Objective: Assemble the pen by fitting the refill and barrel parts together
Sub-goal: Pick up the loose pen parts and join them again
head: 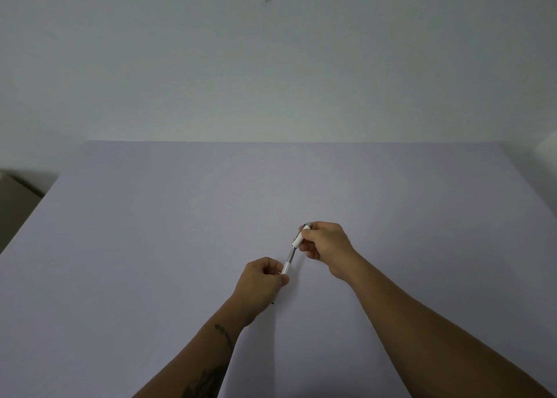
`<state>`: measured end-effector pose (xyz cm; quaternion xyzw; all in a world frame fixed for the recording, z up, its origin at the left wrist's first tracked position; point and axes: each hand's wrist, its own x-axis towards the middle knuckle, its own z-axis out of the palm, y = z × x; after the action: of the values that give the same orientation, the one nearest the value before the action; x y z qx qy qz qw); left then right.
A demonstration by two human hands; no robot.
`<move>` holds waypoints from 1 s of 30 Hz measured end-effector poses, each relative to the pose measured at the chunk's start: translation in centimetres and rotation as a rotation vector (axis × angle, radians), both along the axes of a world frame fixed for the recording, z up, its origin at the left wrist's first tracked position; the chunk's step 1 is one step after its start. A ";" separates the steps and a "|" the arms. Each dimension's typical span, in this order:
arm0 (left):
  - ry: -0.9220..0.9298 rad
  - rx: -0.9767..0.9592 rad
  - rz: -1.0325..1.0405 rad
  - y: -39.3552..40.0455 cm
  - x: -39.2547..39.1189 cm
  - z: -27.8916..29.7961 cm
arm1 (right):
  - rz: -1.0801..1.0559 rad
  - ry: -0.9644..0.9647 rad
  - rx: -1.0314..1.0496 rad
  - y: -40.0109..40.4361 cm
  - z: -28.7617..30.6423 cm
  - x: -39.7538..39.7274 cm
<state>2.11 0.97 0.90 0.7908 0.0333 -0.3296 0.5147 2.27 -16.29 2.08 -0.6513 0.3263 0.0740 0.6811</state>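
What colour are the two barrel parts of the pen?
White, seen in the head view: upper barrel part, lower barrel part.

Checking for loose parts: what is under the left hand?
A small dark bit shows on the table at the left hand's edge; what it is cannot be told. The rest beneath is covered.

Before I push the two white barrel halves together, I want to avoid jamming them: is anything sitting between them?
Only the refill spans the gap, running between the upper barrel half in the right hand and the lower barrel half in the left hand. Nothing else visible blocks it; no fingers cross the gap.
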 end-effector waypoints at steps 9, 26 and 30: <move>-0.140 0.040 0.053 0.7 0.8 0.9 | 0.085 -0.006 -0.021 1.2 0.5 -0.6; -0.229 -0.056 0.110 -0.8 0.1 1.1 | 0.073 0.004 -0.093 2.4 1.1 -1.2; -0.310 -0.029 0.077 -0.9 -0.4 0.7 | 0.019 -0.035 -0.141 2.2 0.8 -1.7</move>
<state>1.74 0.06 1.59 0.8229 -0.0209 -0.1840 0.5372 0.61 -14.10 2.87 -0.7018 0.3124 0.0459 0.6386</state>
